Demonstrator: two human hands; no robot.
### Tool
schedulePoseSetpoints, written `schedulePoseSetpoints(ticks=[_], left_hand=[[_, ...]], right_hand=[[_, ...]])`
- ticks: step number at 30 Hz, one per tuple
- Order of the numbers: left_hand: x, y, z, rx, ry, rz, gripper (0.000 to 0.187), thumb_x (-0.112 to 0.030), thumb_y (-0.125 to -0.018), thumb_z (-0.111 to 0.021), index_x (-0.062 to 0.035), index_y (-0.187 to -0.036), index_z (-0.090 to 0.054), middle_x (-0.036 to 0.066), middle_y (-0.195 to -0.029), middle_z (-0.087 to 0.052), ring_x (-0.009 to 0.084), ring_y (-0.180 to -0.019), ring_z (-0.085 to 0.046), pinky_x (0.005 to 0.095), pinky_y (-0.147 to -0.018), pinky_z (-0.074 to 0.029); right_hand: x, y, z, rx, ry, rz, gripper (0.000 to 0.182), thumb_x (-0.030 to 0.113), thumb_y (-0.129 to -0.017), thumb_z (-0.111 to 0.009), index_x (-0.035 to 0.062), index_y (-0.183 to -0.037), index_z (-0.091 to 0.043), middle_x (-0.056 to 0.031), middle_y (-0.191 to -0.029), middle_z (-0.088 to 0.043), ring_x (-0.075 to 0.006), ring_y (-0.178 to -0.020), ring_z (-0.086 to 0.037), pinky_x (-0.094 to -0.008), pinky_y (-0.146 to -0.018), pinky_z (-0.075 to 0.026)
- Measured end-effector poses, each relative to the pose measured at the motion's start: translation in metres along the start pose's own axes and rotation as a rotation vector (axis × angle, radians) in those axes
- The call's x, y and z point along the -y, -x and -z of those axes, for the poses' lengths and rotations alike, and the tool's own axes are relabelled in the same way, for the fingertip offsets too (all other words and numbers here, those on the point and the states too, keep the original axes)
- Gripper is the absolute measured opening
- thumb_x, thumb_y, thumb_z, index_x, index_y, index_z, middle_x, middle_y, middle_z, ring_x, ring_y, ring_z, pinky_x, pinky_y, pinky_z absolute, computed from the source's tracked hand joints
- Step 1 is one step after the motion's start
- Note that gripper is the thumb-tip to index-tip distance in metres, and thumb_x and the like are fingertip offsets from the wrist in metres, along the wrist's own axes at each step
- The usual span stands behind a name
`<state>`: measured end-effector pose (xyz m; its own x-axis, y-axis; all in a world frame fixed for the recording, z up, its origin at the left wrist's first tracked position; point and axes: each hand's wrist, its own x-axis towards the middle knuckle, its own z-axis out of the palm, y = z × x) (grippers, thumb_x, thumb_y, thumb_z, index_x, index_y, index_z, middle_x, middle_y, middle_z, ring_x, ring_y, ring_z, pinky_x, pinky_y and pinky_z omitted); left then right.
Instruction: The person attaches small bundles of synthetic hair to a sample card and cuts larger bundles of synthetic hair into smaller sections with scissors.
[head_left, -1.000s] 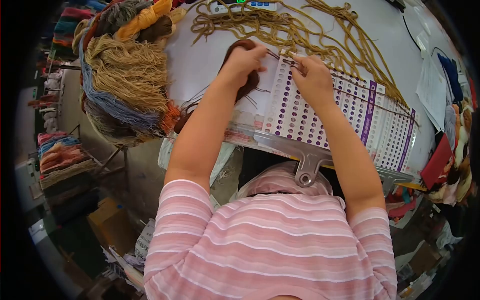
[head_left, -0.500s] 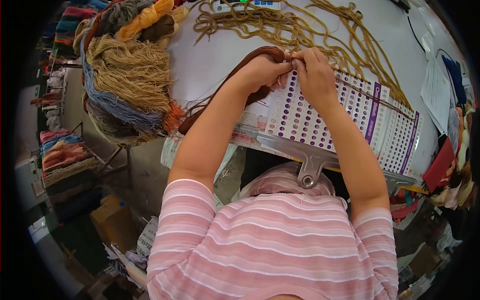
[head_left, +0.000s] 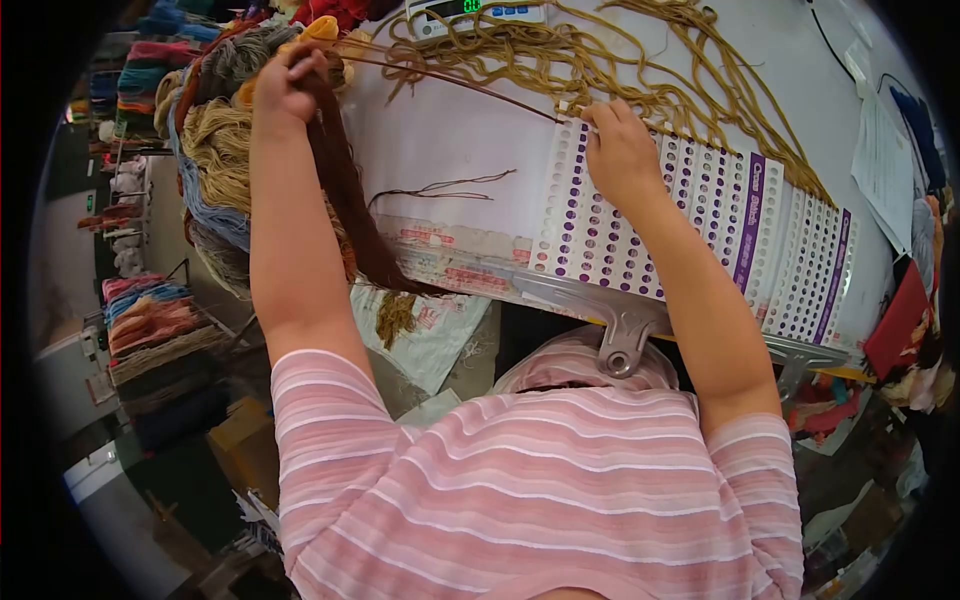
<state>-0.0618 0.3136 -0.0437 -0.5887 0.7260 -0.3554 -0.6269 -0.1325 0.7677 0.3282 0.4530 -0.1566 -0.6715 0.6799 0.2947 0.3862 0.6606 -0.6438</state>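
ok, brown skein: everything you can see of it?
The brown skein is a thick, dark reddish-brown bundle of fine strands, apparently yarn. Held in the left hand, it hangs beside the forearm, slanting down to the table's front edge, where its tip looks loose and wispy. Thin brown strands stretch from that hand toward the perforated cards; whether they belong to the skein is unclear.

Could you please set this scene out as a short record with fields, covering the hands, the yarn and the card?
Left hand: closed on a brown skein that trails to the near edge of the table
Right hand: at the far edge of the hole-punched card; exact grip unclear
Brown strands: stretched from the left hand to the card's far left corner
Olive yarn: looped loosely beyond the card
Metal clip: by the card's near edge
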Motion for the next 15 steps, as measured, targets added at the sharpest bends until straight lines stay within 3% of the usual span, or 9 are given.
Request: schedulePoseSetpoints(ticks=[2,5,7,9,10,11,15], left_hand=[[-0.005,0.003,-0.028,-0.375,-0.187,-0.365,0.007,-0.007,-0.09,-0.049,-0.0005,-0.093,-0.051,0.009,-0.081,-0.059,0.0092,-0.039,-0.037,0.0216,-0.051,-0.047],[0.018,0.022,-0.044,-0.393,-0.956,-0.375,0.016,-0.016,-0.092,-0.051,-0.0026,-0.101,-0.053,0.011,-0.089,-0.061,0.011,-0.043,-0.044,0.0245,-0.051,-0.05],[0.049,0.058,-0.075,-0.162,-0.718,-0.409,0.033,-0.026,-0.092,-0.053,-0.006,-0.118,-0.053,0.013,-0.098,-0.062,0.0112,-0.045,-0.051,0.0288,-0.05,-0.053],[0.069,0.106,-0.107,0.278,-0.396,-0.25,0.056,-0.045,-0.093,-0.048,-0.0095,-0.135,-0.042,0.012,-0.106,-0.06,0.0108,-0.043,-0.052,0.0314,-0.051,-0.055],[0.077,0.118,-0.117,0.481,-0.312,-0.155,0.063,-0.052,-0.093,-0.041,-0.0101,-0.139,-0.035,0.016,-0.12,-0.054,0.0086,-0.043,-0.05,0.0288,-0.051,-0.055],[0.085,0.128,-0.125,0.683,-0.222,-0.054,0.07,-0.058,-0.093,-0.035,-0.0106,-0.144,-0.028,0.019,-0.134,-0.047,0.0063,-0.043,-0.048,0.0261,-0.052,-0.054],[0.11,0.164,-0.146,0.758,-0.193,0.014,0.084,-0.068,-0.088,-0.029,-0.0099,-0.146,-0.017,0.011,-0.125,-0.053,0.0067,-0.039,-0.046,0.0264,-0.051,-0.056]], right_hand=[[0.001,0.0,0.002,0.009,-0.012,-0.009,0.018,0.003,-0.08,-0.053,0.0043,-0.097,-0.058,-0.0146,-0.099,-0.056,-0.0336,-0.094,-0.055,-0.0411,-0.084,-0.046],[0.002,0.0,0.007,0.075,-0.111,-0.091,0.02,0.004,-0.08,-0.056,0.0044,-0.1,-0.058,-0.0149,-0.1,-0.056,-0.0338,-0.096,-0.055,-0.0408,-0.086,-0.045],[0.011,-0.002,0.007,-0.036,-0.229,-0.071,0.022,0.006,-0.079,-0.061,0.0053,-0.101,-0.06,-0.0118,-0.094,-0.057,-0.0269,-0.092,-0.058,-0.0369,-0.082,-0.047],[0.038,-0.004,0.027,-0.138,-0.382,-0.072,0.022,0.007,-0.079,-0.063,0.0052,-0.1,-0.061,-0.0098,-0.09,-0.058,-0.0226,-0.088,-0.059,-0.0344,-0.078,-0.048],[0.054,-0.006,0.036,-0.195,-0.396,-0.018,0.022,0.009,-0.077,-0.067,0.0054,-0.099,-0.064,-0.0072,-0.085,-0.058,-0.0181,-0.081,-0.058,-0.0306,-0.071,-0.047],[0.073,-0.009,0.047,-0.211,-0.434,0.05,0.022,0.009,-0.077,-0.067,0.0055,-0.098,-0.065,-0.007,-0.085,-0.058,-0.0189,-0.081,-0.057,-0.031,-0.071,-0.047],[0.12,-0.014,0.064,-0.259,-0.488,0.284,0.021,0.011,-0.075,-0.07,0.0063,-0.095,-0.068,-0.0066,-0.084,-0.059,-0.0223,-0.081,-0.055,-0.0328,-0.075,-0.044]])
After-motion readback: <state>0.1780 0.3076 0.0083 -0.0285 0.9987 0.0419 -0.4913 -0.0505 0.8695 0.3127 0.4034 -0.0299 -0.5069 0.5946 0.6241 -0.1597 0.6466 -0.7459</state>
